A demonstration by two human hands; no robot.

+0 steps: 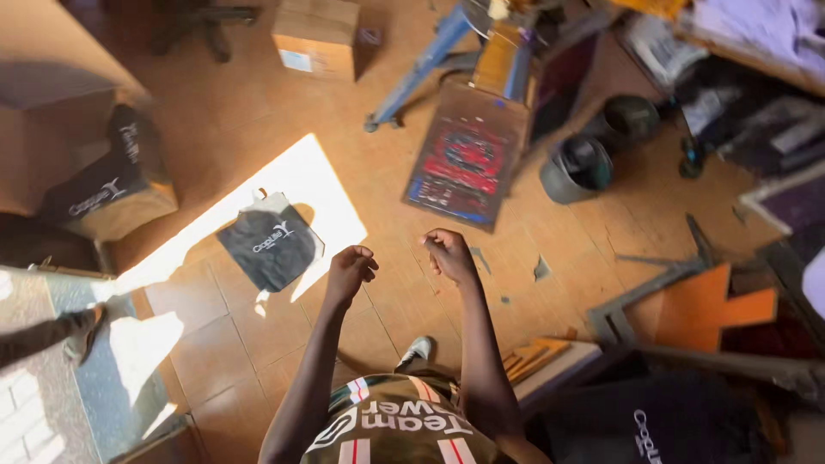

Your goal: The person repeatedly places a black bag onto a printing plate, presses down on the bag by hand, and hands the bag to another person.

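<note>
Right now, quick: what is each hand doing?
Left hand: fingers curled shut, holding nothing visible, raised over the tiled floor.
Right hand: the same.

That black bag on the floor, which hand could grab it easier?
Probably the left hand. It hangs closer to the black bag, which lies on the sunlit tiles to its left. The right hand is farther off, curled and empty.

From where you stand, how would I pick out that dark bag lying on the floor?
Find the bright sunlit patch on the tiled floor, ahead and to the left of the left hand. The black bag lies flat there with white lettering, alone on bare tiles, unlike the cardboard box farther off.
</note>
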